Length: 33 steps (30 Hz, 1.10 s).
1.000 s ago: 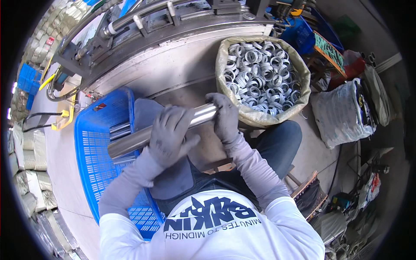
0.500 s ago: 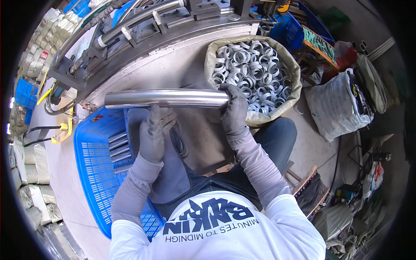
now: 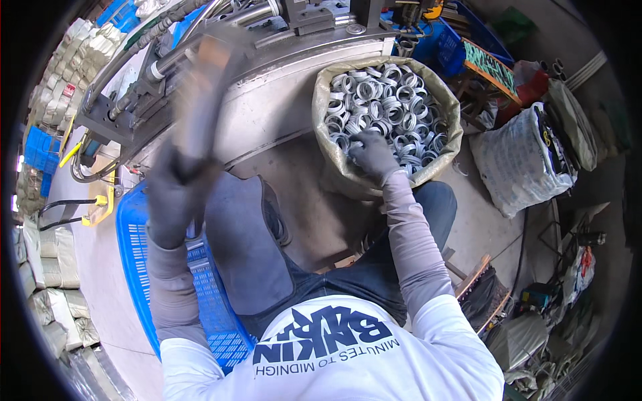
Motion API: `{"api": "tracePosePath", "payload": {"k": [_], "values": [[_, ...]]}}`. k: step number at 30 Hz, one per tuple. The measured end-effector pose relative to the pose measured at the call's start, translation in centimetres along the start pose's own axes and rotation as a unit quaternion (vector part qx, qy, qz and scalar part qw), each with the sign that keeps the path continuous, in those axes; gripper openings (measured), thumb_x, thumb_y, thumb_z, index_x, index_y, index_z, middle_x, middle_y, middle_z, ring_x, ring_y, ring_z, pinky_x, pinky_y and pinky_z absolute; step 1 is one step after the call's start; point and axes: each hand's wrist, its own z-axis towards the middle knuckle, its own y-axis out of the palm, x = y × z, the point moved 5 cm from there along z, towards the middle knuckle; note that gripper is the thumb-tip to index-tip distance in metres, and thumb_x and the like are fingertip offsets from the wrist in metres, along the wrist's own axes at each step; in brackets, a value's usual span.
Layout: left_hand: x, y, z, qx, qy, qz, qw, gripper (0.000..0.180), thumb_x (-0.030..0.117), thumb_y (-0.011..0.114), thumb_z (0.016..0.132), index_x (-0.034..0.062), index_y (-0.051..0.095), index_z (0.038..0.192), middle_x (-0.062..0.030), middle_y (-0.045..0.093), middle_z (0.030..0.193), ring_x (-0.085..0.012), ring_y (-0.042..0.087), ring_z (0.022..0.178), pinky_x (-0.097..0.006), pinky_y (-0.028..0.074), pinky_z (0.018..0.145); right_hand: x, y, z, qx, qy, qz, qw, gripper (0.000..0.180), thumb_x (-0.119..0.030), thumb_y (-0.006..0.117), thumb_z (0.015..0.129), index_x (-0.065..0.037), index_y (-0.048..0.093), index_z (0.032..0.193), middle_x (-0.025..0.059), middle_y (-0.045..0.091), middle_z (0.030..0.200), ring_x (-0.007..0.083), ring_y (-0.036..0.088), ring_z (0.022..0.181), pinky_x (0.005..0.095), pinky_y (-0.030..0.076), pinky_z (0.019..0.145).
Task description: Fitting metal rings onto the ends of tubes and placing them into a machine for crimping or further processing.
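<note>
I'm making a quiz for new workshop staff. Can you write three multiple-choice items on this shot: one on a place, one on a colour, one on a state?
1. Where is the right hand?
A. in the sack of metal rings
B. on the blue crate
C. on the floor

2. What colour is the crate by the person's left side?
A. red
B. blue
C. green

3. How does the left hand hold the metal tube?
A. flat on the lap
B. raised, pointing up and away
C. not at all

Answers:
1 A, the gloved fingers rest among the rings.
2 B, its slotted plastic is blue.
3 B, the blurred tube rises from the fist toward the machine.
</note>
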Motion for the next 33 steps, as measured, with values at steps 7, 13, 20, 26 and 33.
{"api": "tracePosePath", "payload": {"k": [7,13,20,26,33], "values": [[-4.1,8.0,-3.6,-0.071,0.207,0.266,0.939,0.051,0.019,0.081,0.07,0.0034,0.067,0.117,-0.0185,0.067,0.098,-0.0383,0.065,0.092,-0.048,0.051,0.083,0.1,0.3,-1.7,0.052,0.023,-0.011,0.998,0.029,-0.025,0.075,0.091,0.002,0.077,0.103,0.0181,0.075,0.096,0.0313,0.07,0.085,0.0418,0.054,0.083],[-5.8,8.1,-4.1,-0.072,0.155,0.289,0.942,0.055,0.025,0.08,0.07,0.0028,0.067,0.119,-0.0181,0.068,0.097,-0.0395,0.066,0.095,-0.05,0.051,0.086,-0.1,-2.1,-1.7,-0.044,0.204,0.584,0.785,0.022,-0.014,0.075,0.092,0.002,0.071,0.107,0.0071,0.072,0.104,0.0159,0.067,0.087,0.0334,0.058,0.082],[-5.6,7.5,-4.3,-0.074,0.162,0.264,0.948,0.057,0.022,0.08,0.07,0.0043,0.066,0.122,-0.0184,0.068,0.099,-0.0391,0.066,0.093,-0.048,0.053,0.084,-5.9,-3.6,-2.5,-0.139,0.129,0.808,0.557,0.061,-0.02,0.062,0.098,0.006,0.046,0.151,0.0204,0.065,0.137,0.0316,0.068,0.121,0.0489,0.058,0.105],[-5.6,7.4,-4.3,-0.073,0.167,0.262,0.948,0.057,0.021,0.08,0.069,0.0047,0.066,0.122,-0.0177,0.068,0.097,-0.0386,0.067,0.092,-0.048,0.053,0.083,-7.7,-3.2,-2.6,-0.202,0.12,0.802,0.549,0.065,-0.024,0.066,0.096,0.006,0.046,0.151,0.0193,0.066,0.135,0.0276,0.069,0.119,0.0404,0.059,0.103],[-5.6,7.5,-4.4,-0.08,0.175,0.272,0.943,0.056,0.022,0.08,0.07,0.0048,0.067,0.122,-0.0169,0.069,0.098,-0.0373,0.068,0.092,-0.048,0.054,0.082,-8.9,-2.8,-2.7,-0.165,0.121,0.778,0.594,0.066,-0.024,0.067,0.096,0.006,0.047,0.151,0.0166,0.067,0.13,0.0235,0.07,0.115,0.0344,0.061,0.094]]}}
